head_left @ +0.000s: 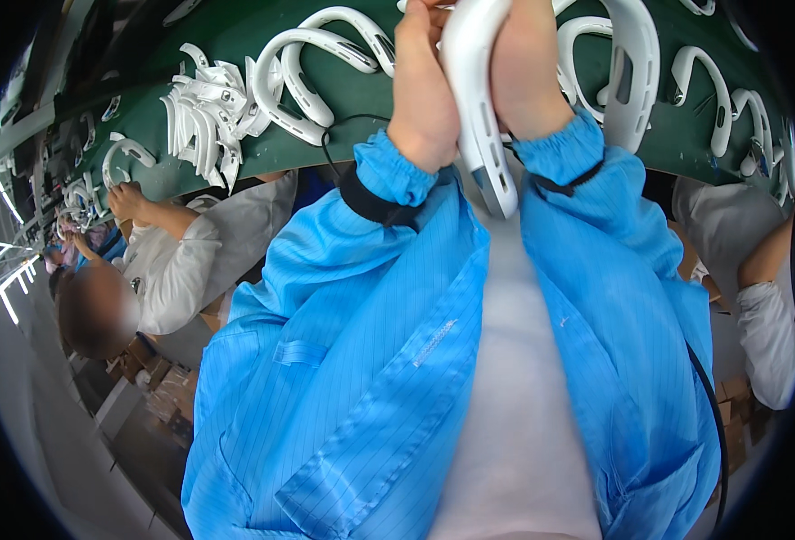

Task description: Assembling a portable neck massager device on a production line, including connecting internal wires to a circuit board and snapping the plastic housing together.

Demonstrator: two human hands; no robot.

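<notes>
A white U-shaped neck fan (475, 94) stands between my hands at the top middle, its slotted end pointing down toward my chest. My left hand (423, 99) is closed against its left side, with fingers curled near the upper edge. On the other side, my right hand (525, 67) grips the fan; its fingertips are cut off or hidden. Just right of that hand is another white neck fan (630, 85), large in view. To the left, more neck fans (276, 76) lie overlapping on the green table (361, 153).
A heap of white curved plastic pieces (204, 121) sits at the left. Further neck fans (708, 94) lie at the right. A co-worker's hand (127, 203) touches a fan at far left; another person's sleeve (767, 333) shows right. Cardboard boxes (168, 391) stand below left.
</notes>
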